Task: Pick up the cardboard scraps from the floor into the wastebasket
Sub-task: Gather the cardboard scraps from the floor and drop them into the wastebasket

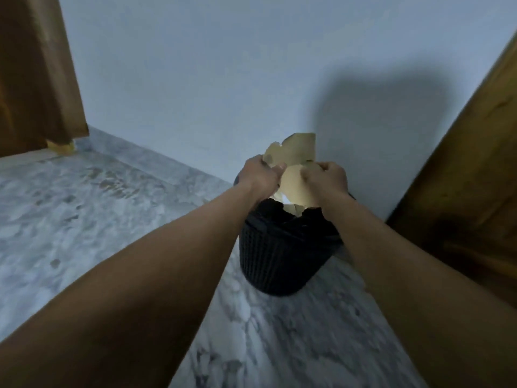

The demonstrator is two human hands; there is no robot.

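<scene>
A black woven wastebasket [282,256] stands on the marble floor against the wall. Directly above its mouth I hold a bunch of tan cardboard scraps [293,155] with both hands. My left hand [260,175] grips the scraps on their left side, my right hand [324,177] grips them on the right. The lowest scraps dip into the basket's opening, where a black liner shows. Another small tan scrap [63,147] lies on the floor at the foot of the wooden panel at far left.
A wooden panel or door [36,74] stands at the left, another wooden panel [461,186] leans close to the basket on the right. A pale wall [223,65] rises behind the basket. Grey marble floor [84,214] spreads to the left and front.
</scene>
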